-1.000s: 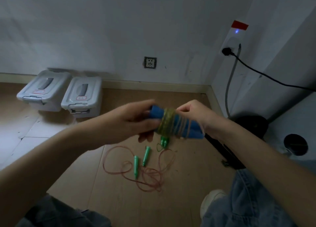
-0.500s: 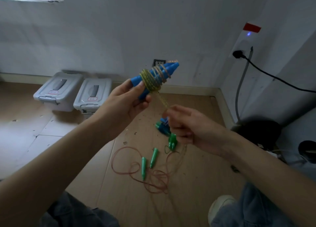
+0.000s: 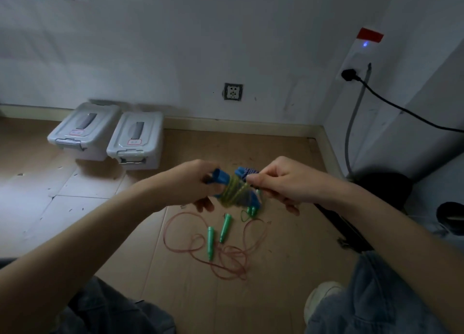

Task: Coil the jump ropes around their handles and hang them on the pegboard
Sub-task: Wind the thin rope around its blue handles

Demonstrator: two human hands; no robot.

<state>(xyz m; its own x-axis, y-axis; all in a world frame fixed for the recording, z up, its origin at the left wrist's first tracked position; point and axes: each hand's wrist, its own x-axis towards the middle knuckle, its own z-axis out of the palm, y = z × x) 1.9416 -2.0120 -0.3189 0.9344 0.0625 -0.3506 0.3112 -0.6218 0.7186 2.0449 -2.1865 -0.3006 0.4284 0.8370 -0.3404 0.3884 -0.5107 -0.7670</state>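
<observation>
Floor (image 3: pixel 175 296): red rope (image 3: pixel 221 253) loose below blue handles (image 3: pixel 221 179); since last frame my right hand (image 3: pixel 283 183) rejoined coil, pinching rope end, left hand (image 3: pixel 193 183) gripping handles; wrap nearly closed

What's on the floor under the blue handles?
Under the blue handles lie two green handles with a loose red rope. Another green pair peeks out at the bundle's edge; the hands and bundle cover the rest.
</observation>
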